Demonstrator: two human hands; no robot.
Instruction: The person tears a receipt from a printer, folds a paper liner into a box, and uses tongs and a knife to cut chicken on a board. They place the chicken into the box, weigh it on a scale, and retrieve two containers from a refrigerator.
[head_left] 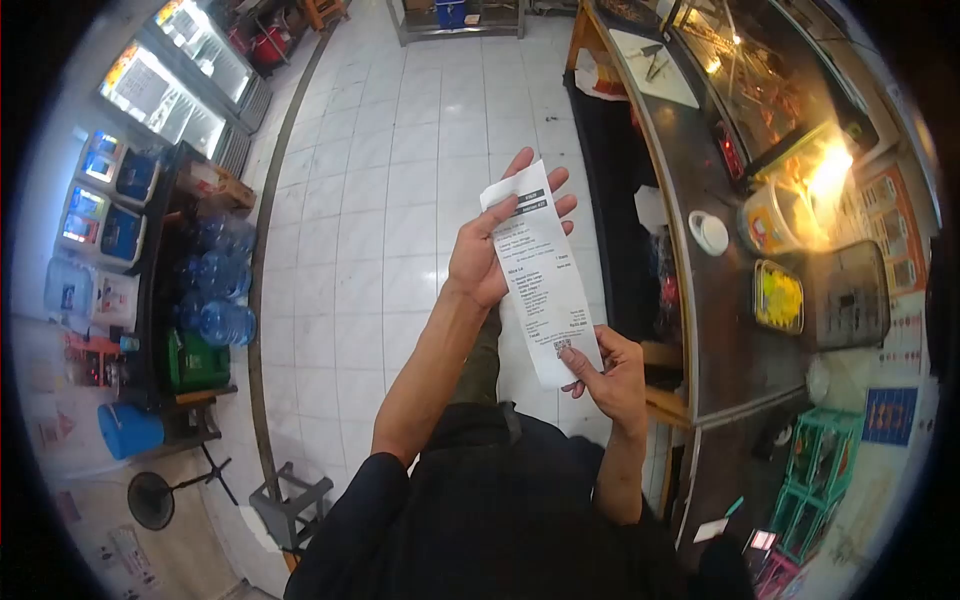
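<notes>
A long printed paper receipt (545, 275) is stretched between my two hands, in front of my body. My left hand (487, 250) supports its upper part from behind, the thumb lying over the front near the dark header bars and the fingertips showing past the right edge. Down at the lower end, my right hand (612, 380) pinches the paper, its thumb beside a small printed QR code. The sheet hangs slightly tilted, with its printed face towards me.
To the right runs a dark counter (735, 370) with a yellow-filled tray (778, 297), a white lid-like object (709, 233) and a glass display case (770, 80). On the left stand blue water jugs (225, 322), a grey stool (290, 500) and glass-door fridges (165, 95). White floor tiles (370, 200) lie between.
</notes>
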